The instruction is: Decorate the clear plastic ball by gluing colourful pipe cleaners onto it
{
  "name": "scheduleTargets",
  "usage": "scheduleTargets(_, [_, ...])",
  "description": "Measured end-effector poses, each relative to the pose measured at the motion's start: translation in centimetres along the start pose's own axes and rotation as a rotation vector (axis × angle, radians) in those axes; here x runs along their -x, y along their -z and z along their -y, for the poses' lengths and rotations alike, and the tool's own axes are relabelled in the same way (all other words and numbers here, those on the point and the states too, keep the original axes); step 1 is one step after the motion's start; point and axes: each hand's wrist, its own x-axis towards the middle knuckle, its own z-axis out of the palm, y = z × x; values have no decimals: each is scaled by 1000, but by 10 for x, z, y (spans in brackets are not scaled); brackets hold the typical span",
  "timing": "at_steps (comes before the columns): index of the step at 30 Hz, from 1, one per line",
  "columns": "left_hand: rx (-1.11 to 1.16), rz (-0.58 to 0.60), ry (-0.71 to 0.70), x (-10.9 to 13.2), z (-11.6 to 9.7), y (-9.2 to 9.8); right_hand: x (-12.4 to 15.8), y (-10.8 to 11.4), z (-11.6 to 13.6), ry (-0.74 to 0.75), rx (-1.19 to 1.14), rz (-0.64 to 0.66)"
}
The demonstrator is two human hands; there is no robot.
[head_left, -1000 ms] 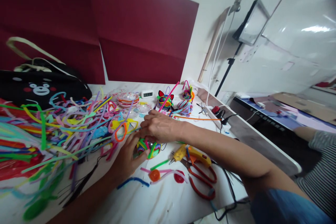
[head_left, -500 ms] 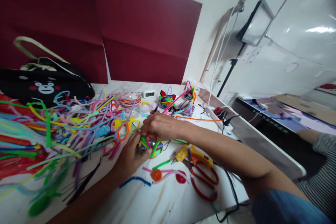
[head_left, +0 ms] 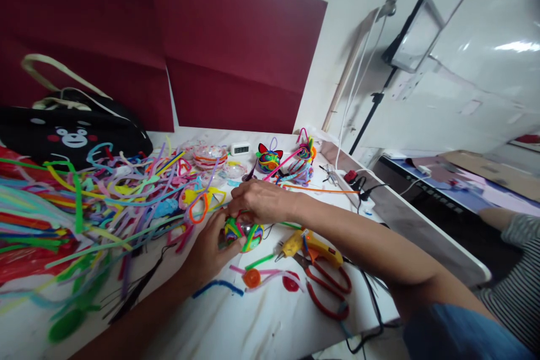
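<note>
A clear ball (head_left: 248, 236) wrapped in green, blue, yellow and pink pipe cleaners rests low over the white table. My left hand (head_left: 215, 247) grips it from the left, thumb along its near side. Over its top bends my right hand (head_left: 259, 201), fingers closed and pressed down at the far side; its fingertips are hidden, so I cannot make out what they pinch. Just right of the ball lie a yellow glue gun (head_left: 312, 247) and red-handled scissors (head_left: 327, 289). Nearer me are an orange coil (head_left: 252, 278), a red coil (head_left: 291, 282) and a blue pipe cleaner piece (head_left: 218, 288).
Loose pipe cleaners (head_left: 122, 197) heap across the left side, before a black bag (head_left: 71, 135). Behind my hands stand clear plastic shells (head_left: 210, 157), a small timer (head_left: 240, 149) and finished pipe-cleaner figures (head_left: 270, 160). A power strip (head_left: 363, 197) lies right; another person's striped sleeve (head_left: 521, 236) shows beyond.
Both hands keep almost the same hold on the ball. The view has shifted very slightly; nothing else has visibly moved.
</note>
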Motion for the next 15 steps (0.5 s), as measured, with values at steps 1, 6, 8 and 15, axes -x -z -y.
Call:
scheduleTargets(1, [5, 2, -4, 0, 0, 0, 0, -1, -2, 8, -6, -4])
scheduleTargets(6, [-21, -17, -31, -1, 3, 1, 3, -3, -7, 34, -38, -21])
scheduleTargets(8, [-21, -22, -32, -1, 3, 1, 3, -3, -7, 39, -40, -28])
scheduleTargets(15, [-48, 8, -29, -1, 6, 3, 6, -5, -8, 34, -42, -71])
